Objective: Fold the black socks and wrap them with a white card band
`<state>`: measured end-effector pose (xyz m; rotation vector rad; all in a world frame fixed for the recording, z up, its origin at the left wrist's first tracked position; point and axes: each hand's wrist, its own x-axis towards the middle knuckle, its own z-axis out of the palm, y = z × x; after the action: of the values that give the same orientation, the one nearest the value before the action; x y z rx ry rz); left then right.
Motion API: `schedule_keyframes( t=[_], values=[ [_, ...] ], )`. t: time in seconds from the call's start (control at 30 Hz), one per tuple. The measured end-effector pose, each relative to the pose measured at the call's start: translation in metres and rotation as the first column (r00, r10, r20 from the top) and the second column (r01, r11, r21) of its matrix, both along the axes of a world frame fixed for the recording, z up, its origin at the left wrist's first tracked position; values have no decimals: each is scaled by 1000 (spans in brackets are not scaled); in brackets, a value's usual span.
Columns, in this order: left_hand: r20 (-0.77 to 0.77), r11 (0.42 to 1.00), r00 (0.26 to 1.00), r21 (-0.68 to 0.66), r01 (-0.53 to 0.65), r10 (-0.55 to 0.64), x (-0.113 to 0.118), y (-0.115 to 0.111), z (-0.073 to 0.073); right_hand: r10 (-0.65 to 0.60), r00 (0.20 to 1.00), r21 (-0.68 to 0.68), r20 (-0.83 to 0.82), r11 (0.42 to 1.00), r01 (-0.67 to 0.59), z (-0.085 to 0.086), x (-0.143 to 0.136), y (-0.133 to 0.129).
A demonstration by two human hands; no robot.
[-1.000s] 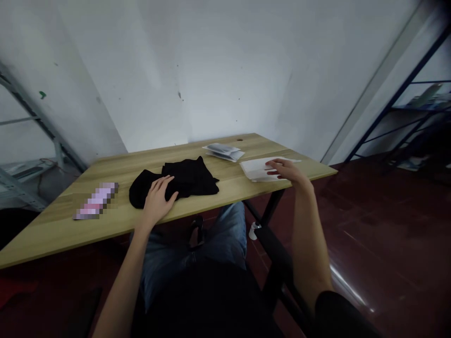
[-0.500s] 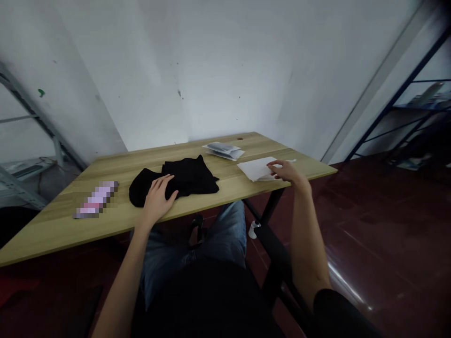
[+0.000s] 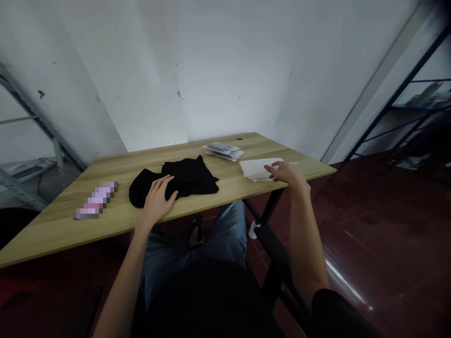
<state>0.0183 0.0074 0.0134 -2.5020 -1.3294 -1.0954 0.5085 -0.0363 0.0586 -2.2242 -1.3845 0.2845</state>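
Note:
A piece of black folded cloth [image 3: 188,176], its exact kind unclear, lies near the table's front edge. My left hand [image 3: 159,197] rests flat on its near left part, fingers spread. To the right, white thin sheets or flat bags [image 3: 257,169] lie on the table. My right hand [image 3: 283,172] is over their right side with the fingers apart; whether the fingertips touch them cannot be made out. Farther back sits a small stack of clear, pale plastic packets [image 3: 223,150].
The wooden table [image 3: 169,225] stands against a white wall [image 3: 218,70]. A pixelated pink and purple phone-like object [image 3: 96,200] lies at its left. Metal shelving [image 3: 24,103] rises at the left, and a dark blue rack [image 3: 391,103] at the right. A black chair armrest [image 3: 273,244] is below my right forearm.
My right hand has shifted slightly left and its fingers have opened. The white sheets under it now lie flatter and a little farther right. My left hand has stayed on the cloth.

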Motion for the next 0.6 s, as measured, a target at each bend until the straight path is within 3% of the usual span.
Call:
schedule_keyframes(
  t=[0.1, 0.17, 0.33, 0.43, 0.53, 0.6],
  values=[
    [-2, 1000, 1000, -14, -6, 6, 0, 0, 0, -15, 998, -131, 60, 991, 23, 5, -3, -5],
    [-4, 1000, 1000, -21, -8, 8, 0, -1, 1, -16, 995, -143, 98, 989, 30, 9, -4, -8],
    [5, 1000, 1000, 16, 10, -10, 2, -2, 4, 6, 987, 70, 161, 997, -17, 16, -17, -16],
    [52, 997, 998, 68, 25, -29, 4, -1, 9, 75, 976, 145, 203, 984, -106, 21, -39, -20],
    [74, 994, 997, 106, 31, -39, 9, 3, 19, 180, 950, 113, 257, 970, -215, 27, -71, -20],
    [2, 995, 998, 84, 57, -57, 13, 10, 28, 263, 919, 72, 295, 953, -296, 29, -93, -20]
  ],
)
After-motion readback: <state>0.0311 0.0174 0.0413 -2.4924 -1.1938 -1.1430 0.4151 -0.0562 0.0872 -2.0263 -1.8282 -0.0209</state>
